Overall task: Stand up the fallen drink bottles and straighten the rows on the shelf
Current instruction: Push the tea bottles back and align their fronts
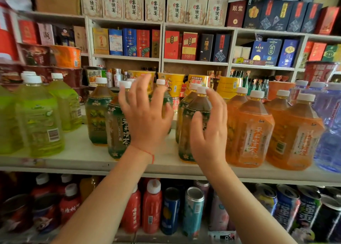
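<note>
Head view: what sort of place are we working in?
Most likely a small grocery or liquor shop: rows of tea bottles on a shelf, boxed liquor above, canned drinks below.

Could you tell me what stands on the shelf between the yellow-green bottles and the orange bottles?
In the head view, dark green-labelled tea bottles stand between the yellow-green bottles and the orange bottles, with both open hands raised before them.

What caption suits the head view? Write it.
Both open hands, left and right, reach toward upright dark-green tea bottles on the shelf.
</note>
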The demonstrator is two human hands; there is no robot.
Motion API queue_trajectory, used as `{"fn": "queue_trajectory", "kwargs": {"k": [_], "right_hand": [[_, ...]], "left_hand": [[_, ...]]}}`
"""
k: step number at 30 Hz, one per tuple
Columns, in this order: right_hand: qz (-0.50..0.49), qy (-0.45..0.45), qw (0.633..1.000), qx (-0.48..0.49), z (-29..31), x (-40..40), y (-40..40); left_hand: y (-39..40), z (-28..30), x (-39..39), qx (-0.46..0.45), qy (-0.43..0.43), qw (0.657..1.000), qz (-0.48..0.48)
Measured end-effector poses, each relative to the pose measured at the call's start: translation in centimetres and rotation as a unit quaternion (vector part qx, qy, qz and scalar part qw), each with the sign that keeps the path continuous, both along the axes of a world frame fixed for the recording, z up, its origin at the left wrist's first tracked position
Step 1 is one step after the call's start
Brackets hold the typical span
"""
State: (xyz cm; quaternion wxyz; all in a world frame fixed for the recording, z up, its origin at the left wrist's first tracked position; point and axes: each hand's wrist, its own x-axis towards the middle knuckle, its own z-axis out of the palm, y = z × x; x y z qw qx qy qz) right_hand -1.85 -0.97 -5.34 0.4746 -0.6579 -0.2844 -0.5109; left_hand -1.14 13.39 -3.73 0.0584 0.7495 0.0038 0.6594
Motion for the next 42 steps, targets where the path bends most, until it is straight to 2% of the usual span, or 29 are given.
{"fn": "queue_trajectory", "kwargs": {"k": [2, 4, 6, 9, 12, 16, 19, 22, 24, 26, 29, 32, 34, 38, 42], "right_hand": [[0.007, -0.011, 0.999, -0.046, -0.5, -0.2, 1.7], [0.040, 0.052, 0.993, -0.095, -0.9, -0.5, 3.4], [0.066, 0.167, 0.973, -0.148, -1.3, -0.2, 5.2], [0.106, 0.316, 0.920, -0.209, -1.8, 0.6, 7.7], [0.095, 0.375, 0.892, -0.236, -1.9, 1.3, 10.0], [0.098, 0.431, 0.875, -0.199, -0.3, 3.1, 12.0], [0.087, 0.443, 0.874, -0.182, 0.3, 4.2, 13.2], [0.091, 0.432, 0.876, -0.193, -0.2, 4.5, 14.4], [0.110, 0.430, 0.875, -0.196, -0.5, 4.7, 14.7], [0.102, 0.425, 0.874, -0.213, -0.6, 5.3, 14.7], [-0.007, 0.377, 0.905, -0.196, 0.2, 6.5, 14.3], [-0.143, 0.285, 0.937, -0.143, 1.6, 7.6, 13.7], [-0.182, 0.277, 0.931, -0.154, 2.4, 8.9, 13.7], [-0.184, 0.362, 0.889, -0.212, 2.7, 11.0, 14.6], [-0.196, 0.352, 0.890, -0.214, 1.8, 11.6, 15.3]], "left_hand": [[2.3, -0.1, -0.4, -0.045, 0.127, 0.987, 0.092], [4.0, -0.5, -0.6, -0.079, 0.202, 0.971, 0.099], [5.2, -0.6, -1.0, -0.078, 0.205, 0.972, 0.082], [6.5, -0.6, -1.7, -0.067, 0.183, 0.977, 0.088], [8.6, -1.1, -2.2, -0.071, 0.174, 0.975, 0.123], [12.0, -1.4, -2.5, -0.072, 0.166, 0.976, 0.123], [13.2, -2.4, -2.2, -0.041, 0.124, 0.985, 0.116], [12.6, -3.3, -1.6, 0.057, 0.106, 0.987, 0.108], [11.4, -2.9, -1.2, 0.130, 0.143, 0.977, 0.092], [10.1, -2.3, -0.7, 0.166, 0.224, 0.957, 0.085], [9.6, -1.8, 0.8, 0.149, 0.319, 0.927, 0.126], [9.9, -1.8, 1.5, 0.130, 0.357, 0.917, 0.125], [9.9, -2.0, 1.8, 0.119, 0.362, 0.919, 0.101], [9.8, -2.2, 1.9, 0.086, 0.362, 0.926, 0.062], [9.6, -2.3, 2.0, 0.067, 0.358, 0.930, 0.045]]}}
